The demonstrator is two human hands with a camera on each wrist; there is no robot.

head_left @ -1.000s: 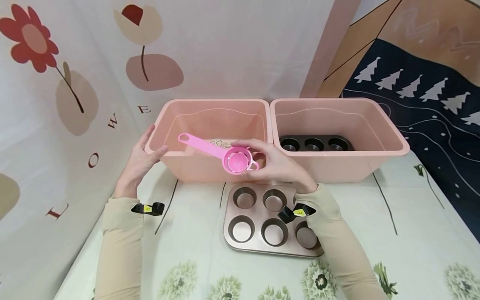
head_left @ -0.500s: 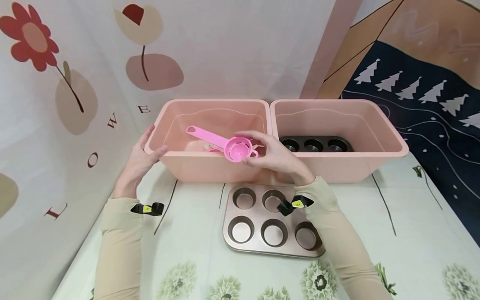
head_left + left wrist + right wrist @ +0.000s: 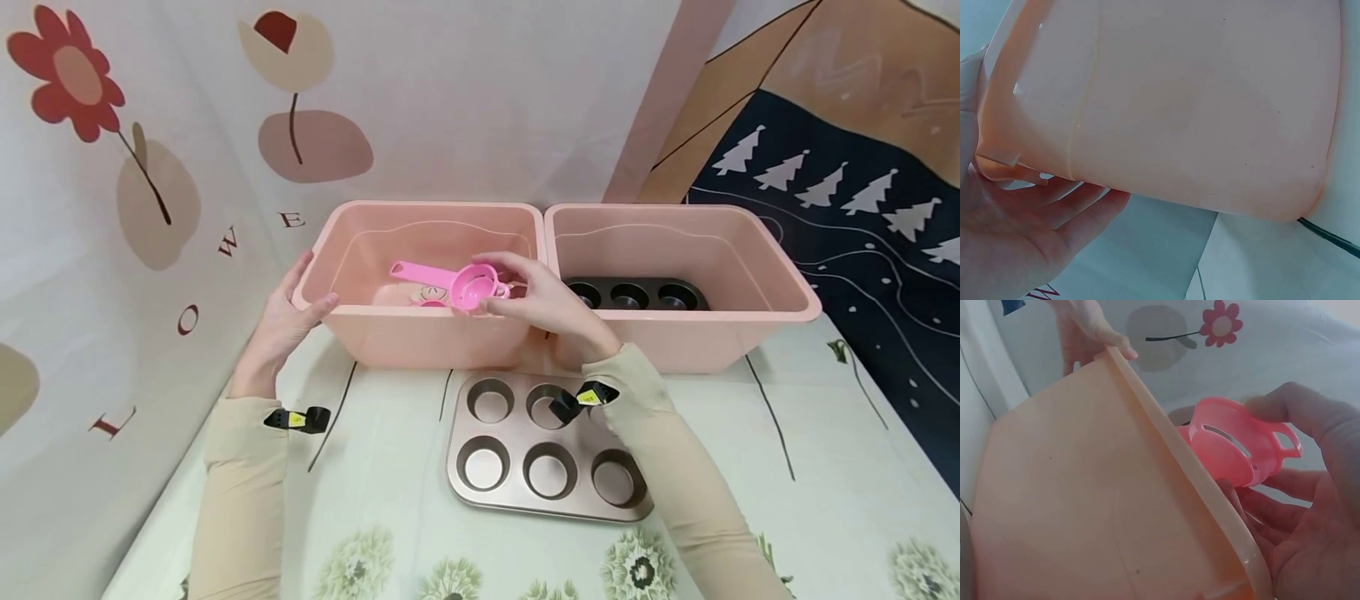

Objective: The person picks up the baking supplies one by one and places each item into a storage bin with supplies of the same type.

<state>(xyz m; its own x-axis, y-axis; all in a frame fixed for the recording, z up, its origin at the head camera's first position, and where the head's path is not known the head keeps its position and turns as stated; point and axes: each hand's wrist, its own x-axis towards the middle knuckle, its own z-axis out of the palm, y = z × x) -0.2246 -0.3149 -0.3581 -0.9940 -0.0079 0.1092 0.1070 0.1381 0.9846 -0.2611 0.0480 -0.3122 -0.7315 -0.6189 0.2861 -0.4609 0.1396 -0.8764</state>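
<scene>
In the head view my right hand (image 3: 542,296) pinches a pink egg separator (image 3: 474,287) by its cup. It hangs over the front of the left pink plastic bin (image 3: 420,337), its long handle pointing left. The right wrist view shows the slotted cup of the egg separator (image 3: 1229,440) just past the bin's rim, thumb on top and fingers below. My left hand (image 3: 281,321) grips the left end of that same bin, thumb over the rim and fingers along the outside. A whisk-like wire item (image 3: 431,293) lies inside the bin, partly hidden by its front wall.
A second pink bin (image 3: 690,337) stands against the first on the right, with a black muffin pan (image 3: 637,293) inside. In front lies a bronze-coloured muffin pan (image 3: 517,492) on the flowered tablecloth (image 3: 360,500). Printed fabric (image 3: 465,100) hangs behind.
My right hand has lowered the egg separator and shifted it slightly away from me, down to the bin's opening. The left hand keeps its hold on the bin.
</scene>
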